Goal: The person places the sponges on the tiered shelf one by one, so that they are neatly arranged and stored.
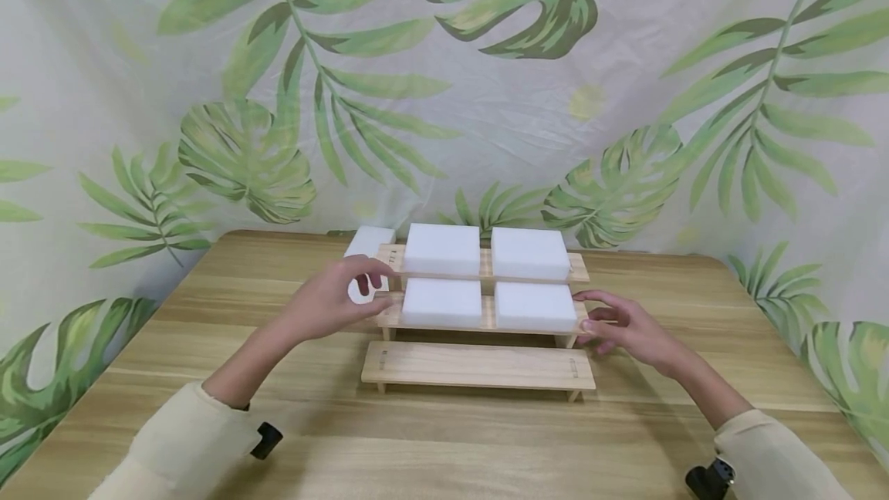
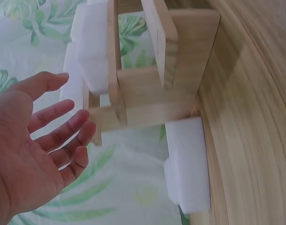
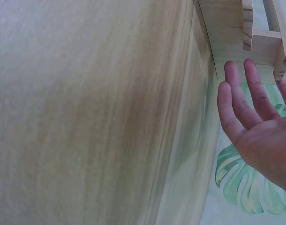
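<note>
- The left hand (image 1: 326, 299) is relaxed, gripping nothing, its fingertips right at the left end of the wooden stand's middle shelf (image 1: 488, 315); I can't tell whether they touch it.
- The right hand (image 1: 628, 330) is likewise loose and holds nothing, its fingers gently bent just beside that shelf's right end.
- Between the hands sits the wooden stand (image 1: 479, 366), stepped in three shelves, nearer the tabletop's far edge than its near one.
- On the middle shelf lies the front pair of white blocks (image 1: 442, 303), side by side and slightly apart.
- Above and behind, the rear pair of white blocks (image 1: 442, 249) rests on the top shelf (image 1: 579, 268).
- Past the left hand, more white foam (image 1: 370, 239), partly hidden, stands near the far edge of the tabletop (image 1: 444, 438).
</note>
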{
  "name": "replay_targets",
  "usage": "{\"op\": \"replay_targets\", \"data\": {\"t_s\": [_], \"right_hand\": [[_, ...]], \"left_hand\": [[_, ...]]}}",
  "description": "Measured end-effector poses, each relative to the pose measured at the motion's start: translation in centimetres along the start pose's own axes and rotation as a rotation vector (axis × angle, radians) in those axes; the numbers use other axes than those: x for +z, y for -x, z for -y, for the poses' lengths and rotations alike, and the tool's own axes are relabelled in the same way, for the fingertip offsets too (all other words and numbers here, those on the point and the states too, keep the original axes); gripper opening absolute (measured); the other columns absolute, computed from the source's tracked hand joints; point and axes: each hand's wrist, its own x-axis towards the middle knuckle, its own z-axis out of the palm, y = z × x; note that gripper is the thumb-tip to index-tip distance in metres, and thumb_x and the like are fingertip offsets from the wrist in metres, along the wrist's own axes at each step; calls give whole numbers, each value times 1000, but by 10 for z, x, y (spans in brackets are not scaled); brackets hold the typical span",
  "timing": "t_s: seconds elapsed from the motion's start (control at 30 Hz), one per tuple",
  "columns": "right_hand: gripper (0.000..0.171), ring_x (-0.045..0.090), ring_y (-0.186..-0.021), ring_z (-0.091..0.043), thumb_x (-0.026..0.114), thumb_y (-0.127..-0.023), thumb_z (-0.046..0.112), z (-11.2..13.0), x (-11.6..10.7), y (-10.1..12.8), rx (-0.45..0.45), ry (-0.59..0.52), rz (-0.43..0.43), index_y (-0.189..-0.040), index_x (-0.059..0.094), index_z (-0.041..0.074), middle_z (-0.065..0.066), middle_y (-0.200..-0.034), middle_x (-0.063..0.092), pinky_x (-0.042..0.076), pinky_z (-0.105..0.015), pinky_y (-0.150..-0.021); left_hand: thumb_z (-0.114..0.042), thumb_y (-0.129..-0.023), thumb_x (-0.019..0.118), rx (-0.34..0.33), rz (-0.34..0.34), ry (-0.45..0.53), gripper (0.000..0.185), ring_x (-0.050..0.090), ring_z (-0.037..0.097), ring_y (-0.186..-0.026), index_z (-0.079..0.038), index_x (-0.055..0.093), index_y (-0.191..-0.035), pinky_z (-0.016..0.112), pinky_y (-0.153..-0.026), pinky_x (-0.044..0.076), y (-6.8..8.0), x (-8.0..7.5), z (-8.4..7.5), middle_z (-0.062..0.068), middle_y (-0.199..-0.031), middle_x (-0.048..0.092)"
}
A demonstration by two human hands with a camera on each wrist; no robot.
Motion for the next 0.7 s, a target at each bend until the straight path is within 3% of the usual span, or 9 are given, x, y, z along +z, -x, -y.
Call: {"op": "replay_targets", "data": {"t_s": [0.23,0.37,0.5,0.7], "right_hand": [[56,74,-100,-31,60,-105,14,0,0,0,-9,-4,2,-153,38,-4,-19,-113,68,61,-45,-79],[56,74,-100,-31,60,-105,14,1,0,0,-12,3,3,-153,37,-5,-19,-113,68,61,-45,-79],[56,74,-100,-32,60,-105,15,1,0,0,-15,7,3,-153,37,-5,-20,-114,68,61,-45,-79],[56,74,-100,-33,61,-105,14,0,0,0,-17,4,3,-153,38,-5,-20,-114,68,61,-45,-79]], "left_hand": [[-5,-93,74,-82,-63,2,15,63,19,-83,-1,73,-107,31,-69,50,6,-14,16,6,-97,73],[-2,-92,73,-124,-77,0,16,65,25,-86,3,72,-107,40,-75,53,7,-15,29,11,-98,74],[-4,-92,73,-162,-43,-31,22,64,38,-98,7,71,-111,54,-84,53,10,-11,45,21,-109,71],[-10,-89,78,-183,25,-168,37,58,52,-121,10,68,-120,64,-102,45,14,-4,68,31,-128,63]]}}
